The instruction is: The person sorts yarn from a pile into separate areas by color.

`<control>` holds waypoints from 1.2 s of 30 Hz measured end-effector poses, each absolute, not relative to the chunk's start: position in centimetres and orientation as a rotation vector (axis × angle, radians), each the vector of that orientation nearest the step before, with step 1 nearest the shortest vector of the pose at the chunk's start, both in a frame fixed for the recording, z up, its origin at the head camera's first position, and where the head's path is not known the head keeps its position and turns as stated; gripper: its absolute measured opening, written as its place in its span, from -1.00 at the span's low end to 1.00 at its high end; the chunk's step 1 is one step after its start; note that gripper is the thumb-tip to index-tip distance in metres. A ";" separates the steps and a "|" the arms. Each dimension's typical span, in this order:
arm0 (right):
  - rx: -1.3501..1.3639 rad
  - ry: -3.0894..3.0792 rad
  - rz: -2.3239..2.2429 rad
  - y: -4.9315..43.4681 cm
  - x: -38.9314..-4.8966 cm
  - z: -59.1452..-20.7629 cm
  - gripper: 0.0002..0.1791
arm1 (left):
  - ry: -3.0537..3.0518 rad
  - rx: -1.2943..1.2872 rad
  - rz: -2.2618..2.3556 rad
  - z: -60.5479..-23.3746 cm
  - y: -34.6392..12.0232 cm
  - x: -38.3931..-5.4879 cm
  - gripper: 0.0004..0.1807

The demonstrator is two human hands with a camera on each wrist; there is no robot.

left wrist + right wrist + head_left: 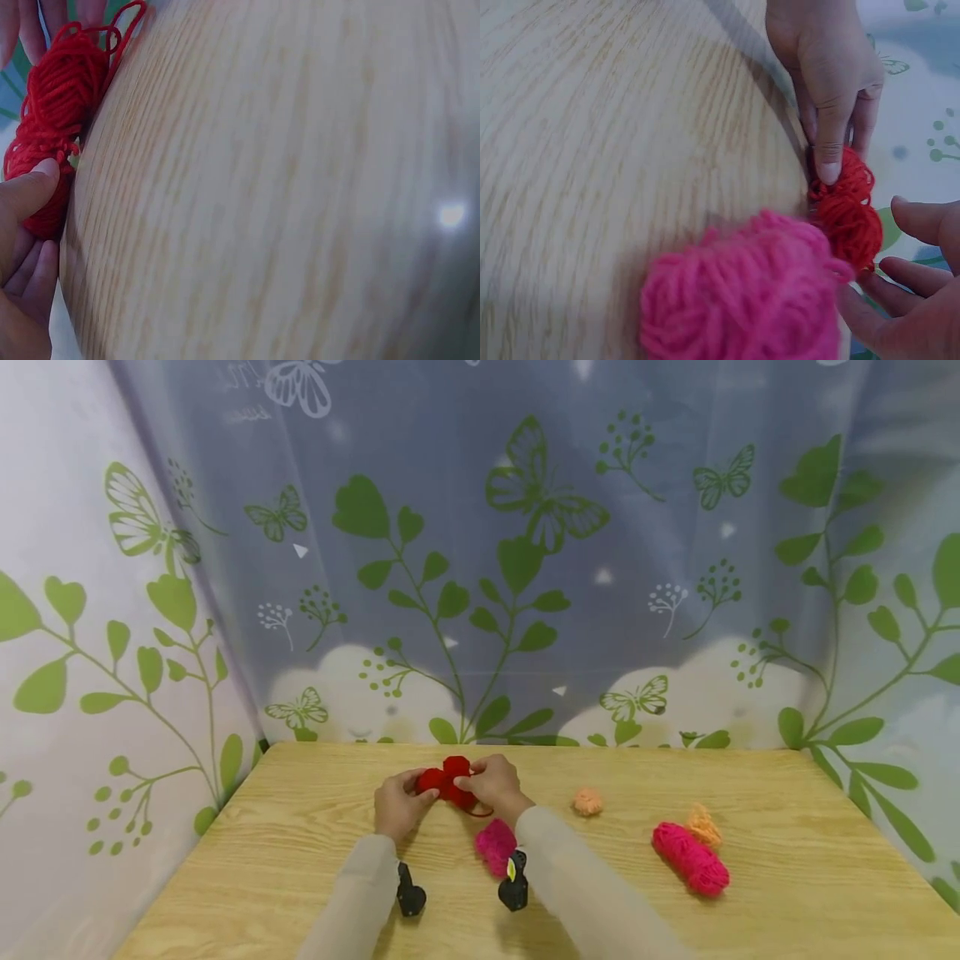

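Gripping the red yarn near the table's far edge, left of centre, with the left hand, thumb and fingers about its left end. Touching its right end with the right hand, fingers extended rather than clenched. Might snag the loose strand by pulling too fast, or tangle it with the pink yarn just nearer by dragging low. Could deform the red yarn by squeezing hard.

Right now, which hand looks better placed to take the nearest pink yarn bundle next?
Probably the right hand: the pink yarn bundle lies nearer to it, and its fingers look open, while the left hand pinches the red yarn.
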State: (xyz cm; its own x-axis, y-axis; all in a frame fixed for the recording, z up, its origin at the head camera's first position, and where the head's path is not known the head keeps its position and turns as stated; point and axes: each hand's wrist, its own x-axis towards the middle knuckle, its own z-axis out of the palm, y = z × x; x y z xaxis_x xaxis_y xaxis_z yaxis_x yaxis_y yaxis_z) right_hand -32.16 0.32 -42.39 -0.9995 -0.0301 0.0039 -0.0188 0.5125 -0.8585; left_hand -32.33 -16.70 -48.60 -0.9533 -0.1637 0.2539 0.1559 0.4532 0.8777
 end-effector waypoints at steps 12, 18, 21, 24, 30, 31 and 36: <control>-0.159 2.635 -1.613 3.0 -31.8 -41.3 -0.52 | -2.414 -0.008 -1.452 -48.9 -16.7 -32.3 -0.59; -0.164 2.652 -1.602 5.2 -31.6 -40.9 -0.51 | -2.420 0.005 -1.444 -49.0 -16.7 -32.5 -0.57; -0.160 2.659 -1.612 6.4 -31.5 -40.9 -0.52 | -2.419 0.000 -1.442 -48.9 -16.7 -32.4 -0.57; -0.158 2.668 -1.617 7.8 -31.4 -40.8 -0.52 | -2.420 -0.001 -1.439 -48.8 -16.6 -32.4 -0.57; -0.175 2.677 -1.645 10.9 -31.1 -40.3 -0.51 | -2.437 0.004 -1.423 -48.9 -16.7 -32.3 -0.56; -0.184 2.673 -1.651 11.6 -31.0 -40.1 -0.50 | -2.437 0.004 -1.423 -48.9 -16.7 -32.3 -0.56; -0.198 2.663 -1.649 15.1 -30.3 -39.6 -0.45 | -2.426 0.009 -1.430 -48.8 -16.7 -32.3 -0.57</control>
